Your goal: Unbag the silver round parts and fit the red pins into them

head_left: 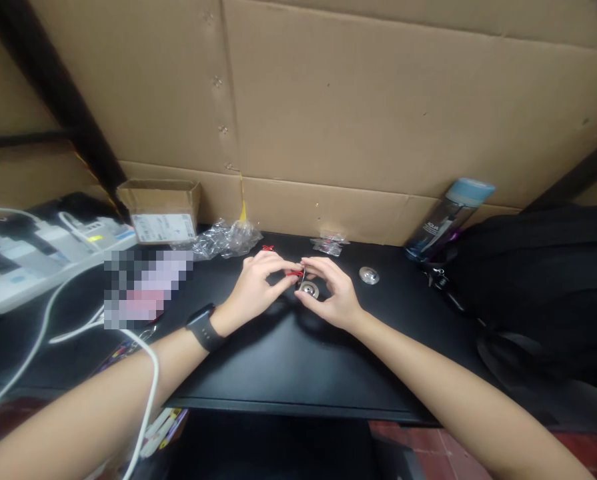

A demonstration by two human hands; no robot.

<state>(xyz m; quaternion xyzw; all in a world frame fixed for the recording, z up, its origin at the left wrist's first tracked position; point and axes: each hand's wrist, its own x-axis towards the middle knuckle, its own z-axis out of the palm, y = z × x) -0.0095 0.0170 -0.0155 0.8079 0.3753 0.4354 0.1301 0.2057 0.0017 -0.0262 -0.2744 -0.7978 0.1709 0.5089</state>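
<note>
Over the black table, my left hand (pixel 261 280) pinches a small red piece (pixel 294 273) between thumb and fingertips. My right hand (pixel 334 293) has its thumb and fingers closed around a thin round metal disc, seen nearly edge-on and pressed against the red piece. Just below the fingertips shows a shiny round metal disc with a raised centre (pixel 309 289); whether it touches my right hand I cannot tell. A similar silver disc (pixel 369 275) lies flat to the right. Behind my left hand is another small red piece (pixel 268 248).
Crumpled clear plastic (pixel 228 239) and a small plastic packet (pixel 330 243) lie along the back. A cardboard box (pixel 161 207) and a white power strip (pixel 53 260) with cables stand left. Rightward are a tilted bottle (pixel 445 217) and a black bag (pixel 543 287). A white cable (pixel 154 380) crosses my left forearm.
</note>
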